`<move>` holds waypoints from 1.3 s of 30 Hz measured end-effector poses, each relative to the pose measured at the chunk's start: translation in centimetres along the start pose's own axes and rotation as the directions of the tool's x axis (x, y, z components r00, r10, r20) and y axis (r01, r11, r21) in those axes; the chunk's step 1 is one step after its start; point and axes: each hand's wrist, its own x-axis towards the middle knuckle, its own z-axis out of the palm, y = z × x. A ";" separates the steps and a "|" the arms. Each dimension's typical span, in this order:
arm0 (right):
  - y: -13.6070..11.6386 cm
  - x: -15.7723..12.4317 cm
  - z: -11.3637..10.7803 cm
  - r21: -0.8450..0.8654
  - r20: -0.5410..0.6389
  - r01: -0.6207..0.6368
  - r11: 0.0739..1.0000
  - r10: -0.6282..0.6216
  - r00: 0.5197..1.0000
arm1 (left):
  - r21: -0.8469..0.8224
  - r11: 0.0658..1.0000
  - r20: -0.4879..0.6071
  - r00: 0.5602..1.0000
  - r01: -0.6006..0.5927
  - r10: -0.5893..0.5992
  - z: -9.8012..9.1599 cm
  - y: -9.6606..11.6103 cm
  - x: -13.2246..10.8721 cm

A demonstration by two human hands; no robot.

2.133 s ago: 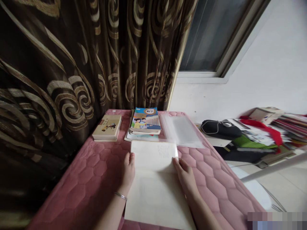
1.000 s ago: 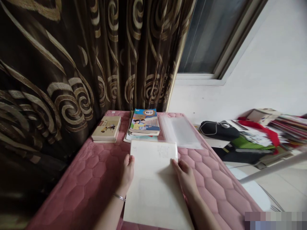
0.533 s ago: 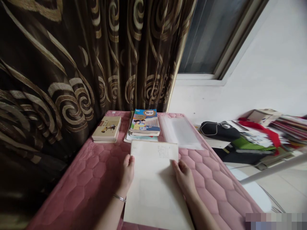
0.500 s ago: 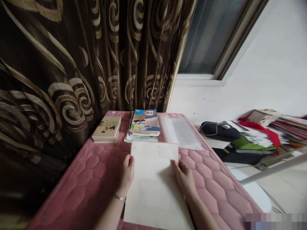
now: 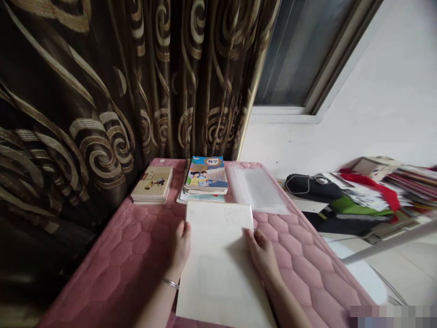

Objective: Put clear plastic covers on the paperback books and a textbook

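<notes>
A large, pale book [image 5: 216,259] lies in front of me, its top edge pointing away. Small print shows near its upper end, and the rest of the visible surface is almost blank. I cannot tell whether it is spread open. My left hand [image 5: 182,243], with a silver bracelet at the wrist, is closed on the book's left edge, thumb on top. On the opposite edge my right hand [image 5: 262,250] is closed too, its fingers partly hidden beneath. Just beyond the book sits a stack of textbooks [image 5: 206,175], a blue illustrated one uppermost.
A pink quilted cover [image 5: 136,255] spreads under everything. Smaller beige books [image 5: 153,182] are stacked at the left; clear plastic sleeves [image 5: 259,189] lie at the right. Patterned curtains [image 5: 164,82] hang along the left and back. Off the right edge is a cluttered pile with a black case [image 5: 310,187].
Almost nothing differs. Both hands keep their hold on the book, and a shiny edge shows a little more at its upper right corner.
</notes>
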 end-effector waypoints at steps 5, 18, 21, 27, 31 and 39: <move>-0.4 -0.2 0.0 -0.007 0.001 -0.005 1.000 0.005 1.000 | -0.015 1.000 0.037 0.999 -0.013 0.014 -0.2 -1.0 0.4; 0.4 0.3 0.4 -0.151 -0.066 0.110 0.982 -0.121 0.991 | 0.101 0.993 -0.077 0.995 -0.057 0.065 0.4 -1.5 0.7; 0.3 0.3 0.3 -0.232 -0.070 0.109 0.966 -0.129 0.989 | 0.162 0.985 -0.098 0.993 -0.051 0.067 0.3 -1.5 0.8; 0.5 1.1 0.7 -0.325 -0.024 0.083 0.942 -0.096 0.995 | 0.327 0.945 -0.116 0.991 -0.030 0.072 0.2 -1.6 1.1; 0.9 1.9 1.2 -0.376 -0.034 0.080 0.923 -0.100 0.994 | 0.381 0.923 -0.093 0.990 -0.061 0.104 0.5 -1.7 1.0; 1.6 2.5 1.4 -0.367 -0.073 0.048 0.929 -0.080 0.994 | 0.653 0.747 0.008 0.986 -0.129 0.164 0.3 -1.4 1.3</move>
